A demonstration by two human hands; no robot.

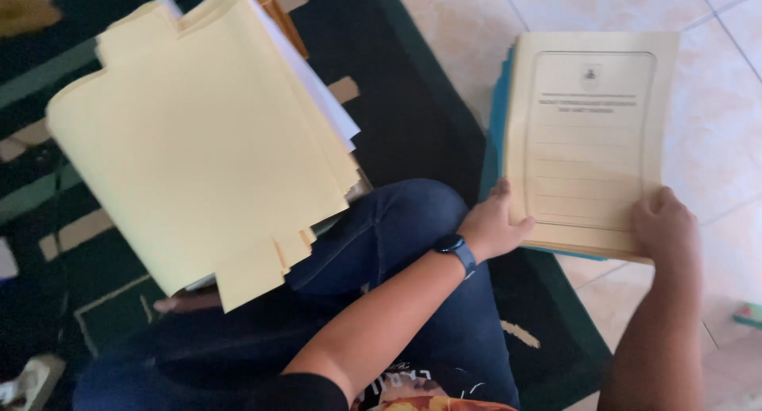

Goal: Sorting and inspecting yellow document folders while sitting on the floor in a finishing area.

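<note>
While both hands grip it, cream folder (591, 133) between left fingers (502, 195), right fingers (660, 204), perhaps several stacked.

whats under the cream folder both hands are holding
Under the cream folder, held by the left hand and right hand, blue sheet edges peek out. How many lie beneath is hidden.

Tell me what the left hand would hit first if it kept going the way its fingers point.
The left hand points up and right and already holds the near left edge of the cream folder stack. Going on, it would slide across that top cover; past it lies tiled floor, though depth is unclear.
</note>
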